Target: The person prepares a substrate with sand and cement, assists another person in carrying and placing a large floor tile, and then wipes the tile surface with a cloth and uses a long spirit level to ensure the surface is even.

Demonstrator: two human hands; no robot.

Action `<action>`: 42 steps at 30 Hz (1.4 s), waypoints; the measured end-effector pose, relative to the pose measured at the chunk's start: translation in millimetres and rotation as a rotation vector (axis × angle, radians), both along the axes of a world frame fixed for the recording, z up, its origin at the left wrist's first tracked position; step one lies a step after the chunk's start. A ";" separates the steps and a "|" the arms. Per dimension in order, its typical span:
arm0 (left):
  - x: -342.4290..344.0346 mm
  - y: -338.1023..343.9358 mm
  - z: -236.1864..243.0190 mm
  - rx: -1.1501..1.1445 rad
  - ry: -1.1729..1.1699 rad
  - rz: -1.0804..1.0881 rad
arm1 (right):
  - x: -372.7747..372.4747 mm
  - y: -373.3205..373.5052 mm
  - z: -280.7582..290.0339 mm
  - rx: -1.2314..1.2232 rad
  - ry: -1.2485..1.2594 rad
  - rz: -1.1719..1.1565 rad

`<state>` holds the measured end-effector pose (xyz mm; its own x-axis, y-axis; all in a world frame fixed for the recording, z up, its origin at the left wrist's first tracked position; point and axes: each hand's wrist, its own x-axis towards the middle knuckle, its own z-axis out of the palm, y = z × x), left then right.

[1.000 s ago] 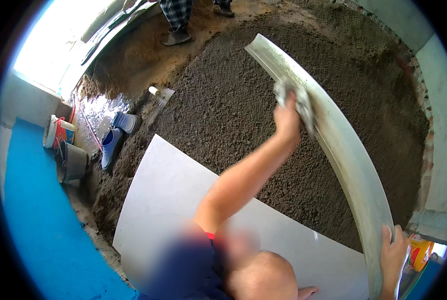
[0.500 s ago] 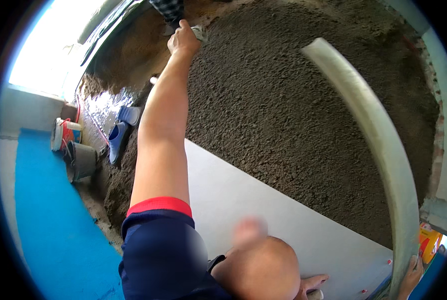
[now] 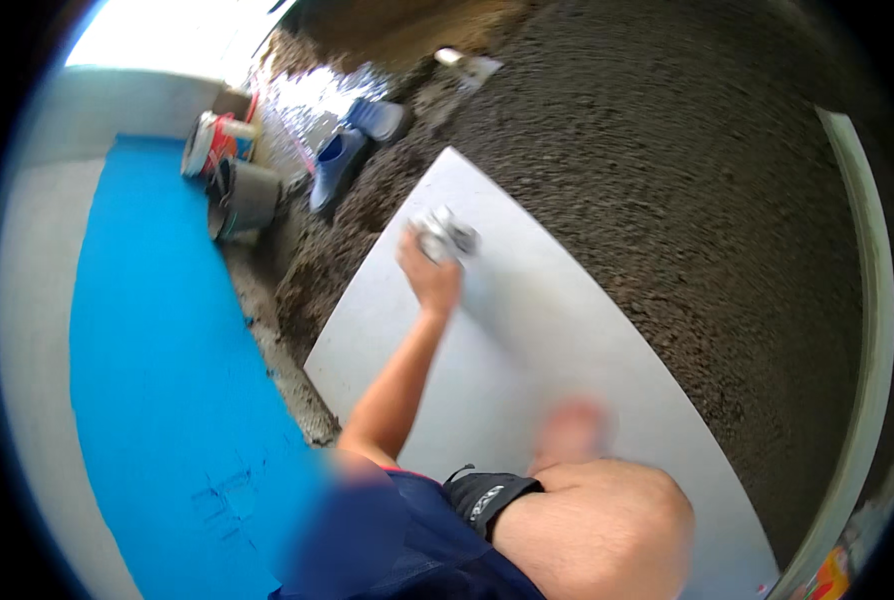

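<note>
My left hand (image 3: 429, 268) is closed around a grey-and-white bundle (image 3: 448, 236), which motion blur keeps me from naming exactly. Both are over the upper part of a large white slab (image 3: 527, 290), whose glossy face mirrors them faintly. I cannot tell whether the bundle touches the slab. Coarse dark mortar (image 3: 687, 220) lies along the slab's far and right edges. A long pale straightedge bar (image 3: 872, 270), bent by the lens, runs down the right side. My right hand is out of the picture. My bare knee (image 3: 607, 520) is over the slab's near part.
Blue-painted floor (image 3: 167, 350) spreads at left, bordered by a rough mortar edge. Two buckets, one white and red (image 3: 217, 143), one grey (image 3: 245, 197), stand near blue shoes (image 3: 339, 165). A flat tool with a pale handle (image 3: 477, 70) lies at the mortar's far edge.
My left hand has drawn back from a person's checked trousers at the far side to above the slab, holding the bundle. The view has shifted; my right hand, earlier at the bar, has left it.
</note>
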<state>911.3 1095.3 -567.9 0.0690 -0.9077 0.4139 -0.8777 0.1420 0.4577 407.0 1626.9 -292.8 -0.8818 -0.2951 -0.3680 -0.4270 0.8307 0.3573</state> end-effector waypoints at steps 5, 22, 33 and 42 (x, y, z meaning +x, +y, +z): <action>-27.3 124.0 -14.9 0.539 -0.095 0.028 | 16.8 -57.8 -49.4 -0.109 -0.182 0.158; 134.2 -70.5 27.3 -0.265 -0.247 0.255 | 358.8 -223.0 -298.6 -1.040 -1.295 -1.343; 215.7 91.6 -78.4 0.204 -0.690 0.124 | 410.0 -213.6 -306.9 -1.349 -1.092 -1.465; 354.9 221.2 -8.7 0.050 -0.042 0.918 | 433.0 -209.9 -304.9 -1.407 -1.017 -1.426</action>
<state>1266.2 1316.5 -576.6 0.7571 -0.5209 0.3943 -0.6522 -0.6375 0.4102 840.0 1417.0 -597.7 -0.4005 -0.2352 -0.8856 0.8937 0.1133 -0.4342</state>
